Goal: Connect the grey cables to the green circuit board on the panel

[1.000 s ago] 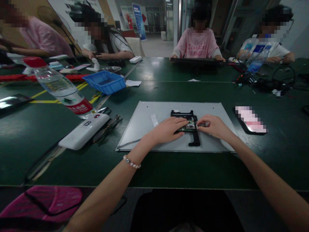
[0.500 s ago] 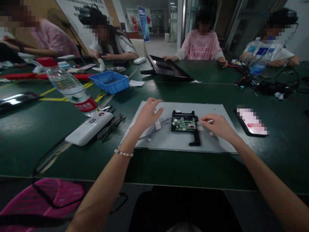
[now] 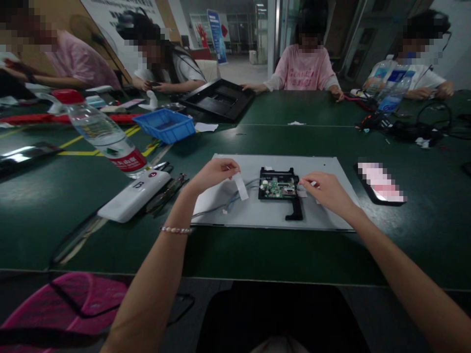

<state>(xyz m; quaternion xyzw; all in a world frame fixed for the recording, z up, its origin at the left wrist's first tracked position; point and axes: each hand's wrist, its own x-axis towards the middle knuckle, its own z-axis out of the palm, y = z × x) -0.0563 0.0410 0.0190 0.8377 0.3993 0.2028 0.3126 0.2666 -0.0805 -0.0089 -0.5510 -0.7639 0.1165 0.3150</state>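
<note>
Circuit board [image 3: 274, 189]: tape strip and cable handling

1. Locate the board in the black bracket [image 3: 294, 211], right of centre in the frame, on the pale panel [image 3: 253, 215].
2. I see the left hand [image 3: 211, 175] pinching the white strip [image 3: 241, 187] by its upper end. I would keep the strip taut and its face off the cables [image 3: 209, 211].
3. The right hand [image 3: 326, 189] has its fingertips drawn together at the bracket's right edge; I cannot tell what they grip. Light pressure should spare the board.
4. Surface: green table [image 3: 228, 252], with a phone [image 3: 382, 182] at right and a bottle [image 3: 127, 154] at left.
5. Room: at upper right of centre, a person in pink [image 3: 305, 68] touches a black frame [image 3: 221, 100]
</note>
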